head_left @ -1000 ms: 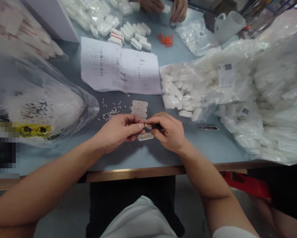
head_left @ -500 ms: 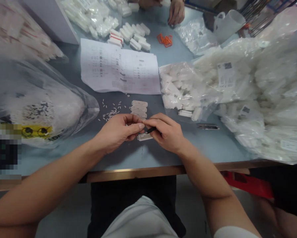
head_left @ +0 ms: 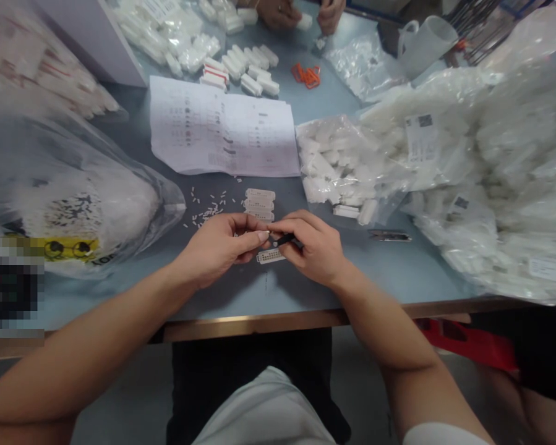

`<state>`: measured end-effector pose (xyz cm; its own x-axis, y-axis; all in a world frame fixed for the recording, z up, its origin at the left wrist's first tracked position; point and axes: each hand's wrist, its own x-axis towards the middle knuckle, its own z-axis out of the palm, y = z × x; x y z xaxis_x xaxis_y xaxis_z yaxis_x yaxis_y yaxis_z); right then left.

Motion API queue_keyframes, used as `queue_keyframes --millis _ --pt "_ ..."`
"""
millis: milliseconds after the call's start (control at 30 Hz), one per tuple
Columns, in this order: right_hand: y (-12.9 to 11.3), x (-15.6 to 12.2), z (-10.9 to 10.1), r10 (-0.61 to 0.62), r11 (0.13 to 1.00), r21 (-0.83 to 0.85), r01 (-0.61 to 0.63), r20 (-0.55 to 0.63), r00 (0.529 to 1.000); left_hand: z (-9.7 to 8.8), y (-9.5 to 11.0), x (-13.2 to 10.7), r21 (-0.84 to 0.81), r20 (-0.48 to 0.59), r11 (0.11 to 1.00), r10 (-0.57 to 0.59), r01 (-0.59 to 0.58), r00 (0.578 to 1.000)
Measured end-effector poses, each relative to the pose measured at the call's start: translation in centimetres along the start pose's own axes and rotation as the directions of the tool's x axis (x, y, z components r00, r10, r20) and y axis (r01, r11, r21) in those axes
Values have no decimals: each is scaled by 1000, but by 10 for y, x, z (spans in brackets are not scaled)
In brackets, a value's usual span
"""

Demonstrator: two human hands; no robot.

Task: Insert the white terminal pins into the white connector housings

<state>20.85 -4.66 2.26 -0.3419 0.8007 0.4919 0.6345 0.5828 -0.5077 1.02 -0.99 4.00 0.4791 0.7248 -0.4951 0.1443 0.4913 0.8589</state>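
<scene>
My left hand is closed, thumb and forefinger pinched on something tiny that I cannot make out, right above a white plastic connector block lying on the grey table. My right hand is closed on a thin black tool whose tip points at the left fingertips. Three more white connector blocks lie stacked just beyond the hands. Small white pins are scattered to their left.
A printed paper sheet lies further back. Clear bags of white parts fill the right side and a big bag the left. Small snips lie right of my hands. Another person's hands, a mug and orange clips are at the far end.
The black tool in my right hand has become more exposed and tilted toward the left fingertips. The other person's hands at the far end have shifted. My arms stay in place.
</scene>
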Motion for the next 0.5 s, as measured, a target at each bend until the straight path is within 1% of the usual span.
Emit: queue_keyframes --millis 167,300,400,467,500 --pt "0 -1 0 2 1000 4 -2 9 1000 1 5 -3 74 -7 997 -21 22 1000" --pt "1 -3 2 17 1000 14 -18 25 1000 0 5 -3 144 13 990 -17 15 1000" --pt "3 -3 -1 30 999 21 -31 63 998 -2 6 -3 207 25 978 -24 18 999" --pt "4 -2 -6 25 999 33 -29 110 994 -5 8 -3 298 3 955 -18 16 1000" --pt "5 0 -9 15 999 37 -21 153 988 -7 10 -3 359 -15 933 0 6 1000"
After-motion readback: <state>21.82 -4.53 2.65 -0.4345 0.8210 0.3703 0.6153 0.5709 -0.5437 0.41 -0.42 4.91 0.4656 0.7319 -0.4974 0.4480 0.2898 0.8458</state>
